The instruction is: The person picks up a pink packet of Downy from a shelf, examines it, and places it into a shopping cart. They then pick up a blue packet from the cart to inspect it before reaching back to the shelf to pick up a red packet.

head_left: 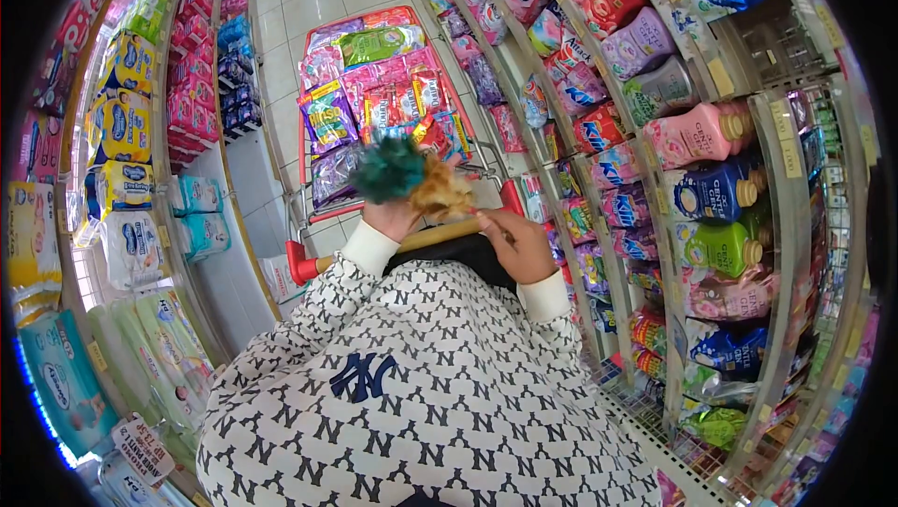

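The left hand (393,217) is behind a green fluffy bunch (386,168), which partly covers its fingers, so I cannot tell what it holds. The right hand (517,243) has bent fingers, with the tips at the tan bar (440,235), near a brown fluffy bunch (440,189); whether it grips is not clear. Both bunches are above the near end of a red-rimmed cart (453,86), which carries many colourful packets (393,107).
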### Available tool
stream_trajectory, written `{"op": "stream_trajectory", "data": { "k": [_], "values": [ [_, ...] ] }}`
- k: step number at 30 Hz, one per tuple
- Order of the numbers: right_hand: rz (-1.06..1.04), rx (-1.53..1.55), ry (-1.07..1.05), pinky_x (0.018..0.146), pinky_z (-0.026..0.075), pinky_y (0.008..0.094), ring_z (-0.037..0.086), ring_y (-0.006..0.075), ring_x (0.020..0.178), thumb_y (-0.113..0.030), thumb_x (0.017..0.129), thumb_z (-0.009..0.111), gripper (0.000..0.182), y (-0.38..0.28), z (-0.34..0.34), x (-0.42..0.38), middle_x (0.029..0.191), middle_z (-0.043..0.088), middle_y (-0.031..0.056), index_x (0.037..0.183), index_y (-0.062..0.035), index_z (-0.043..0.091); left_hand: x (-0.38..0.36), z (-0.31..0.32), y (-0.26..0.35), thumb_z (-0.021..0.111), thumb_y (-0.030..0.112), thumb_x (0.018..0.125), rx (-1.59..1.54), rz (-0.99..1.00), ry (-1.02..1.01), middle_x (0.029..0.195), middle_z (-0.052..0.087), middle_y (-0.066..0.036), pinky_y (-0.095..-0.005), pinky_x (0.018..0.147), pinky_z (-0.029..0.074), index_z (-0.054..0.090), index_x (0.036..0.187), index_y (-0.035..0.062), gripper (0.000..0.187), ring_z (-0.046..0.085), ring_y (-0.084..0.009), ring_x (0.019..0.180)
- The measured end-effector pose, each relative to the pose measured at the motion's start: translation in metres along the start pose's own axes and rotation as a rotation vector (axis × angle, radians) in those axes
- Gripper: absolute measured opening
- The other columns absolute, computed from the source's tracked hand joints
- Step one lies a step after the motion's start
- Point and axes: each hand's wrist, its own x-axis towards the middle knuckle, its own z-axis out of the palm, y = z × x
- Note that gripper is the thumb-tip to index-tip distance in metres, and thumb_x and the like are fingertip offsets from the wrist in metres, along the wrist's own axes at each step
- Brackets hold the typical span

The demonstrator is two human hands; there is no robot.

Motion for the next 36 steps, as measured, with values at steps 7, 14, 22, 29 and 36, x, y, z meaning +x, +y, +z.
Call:
{"op": "stream_trajectory", "data": {
  "k": [7, 14, 22, 29, 36],
  "values": [
    [0.29, 0.141, 0.268, 0.059, 0.043, 0.0257, 0.052, 0.009, 0.065, -0.025, 0.096, 0.061, 0.027, 0.034, -0.045, -0.001, 0.079, 0.068, 0.0097, 0.108, -0.0022, 0.069, -0.002, 0.017, -0.005, 0.05, 0.001, 0.092, 0.496, 0.106, 0.266, 0.136, 0.049, -0.02, -0.0452, 0.107, 0.043, 0.033, 0.147, 0.0006, 0.057, 0.054, -0.0276, 0.122],
    [0.179, -0.018, -0.076, 0.061, 0.047, 0.0276, 0.062, 0.0126, 0.068, -0.027, 0.095, 0.063, 0.028, -0.009, -0.028, -0.015, 0.081, 0.07, 0.0134, 0.107, -0.0019, 0.07, -0.003, 0.017, 0.007, 0.052, 0.053, 0.094, 0.044, -0.134, 0.002, 0.13, 0.059, -0.012, -0.0423, 0.098, 0.047, 0.053, 0.134, 0.0059, 0.061, 0.056, -0.0269, 0.119],
    [0.228, -0.076, 0.132, 0.065, 0.05, 0.0332, 0.068, 0.0225, 0.071, -0.025, 0.092, 0.065, 0.023, 0.007, -0.03, 0.008, 0.077, 0.068, 0.0172, 0.103, -0.0058, 0.072, -0.012, 0.024, 0.011, 0.047, 0.064, 0.092, 0.1, -0.051, 0.206, 0.143, 0.049, -0.014, -0.0518, 0.106, 0.038, 0.045, 0.142, 0.0102, 0.073, 0.047, -0.0319, 0.13],
    [0.302, -0.237, 0.158, 0.067, 0.051, 0.0384, 0.068, 0.0349, 0.075, -0.032, 0.095, 0.059, 0.032, 0.034, -0.009, 0.021, 0.078, 0.067, 0.0202, 0.108, -0.0036, 0.068, -0.025, 0.032, 0.044, 0.049, 0.051, 0.096, 0.181, 0.083, 0.22, 0.137, 0.053, -0.014, -0.0493, 0.106, 0.038, 0.045, 0.14, 0.0097, 0.061, 0.051, -0.0322, 0.125],
    [0.258, 0.229, -0.1, 0.07, 0.05, 0.031, 0.066, 0.0188, 0.074, -0.027, 0.094, 0.064, 0.038, 0.049, 0.025, 0.025, 0.082, 0.068, 0.0138, 0.122, -0.0011, 0.062, -0.022, 0.046, 0.063, 0.042, 0.035, 0.101, 0.245, 0.317, 0.109, 0.142, 0.048, -0.02, -0.0601, 0.112, 0.029, 0.041, 0.142, 0.0062, 0.05, 0.042, -0.0403, 0.133]
  ]
}}
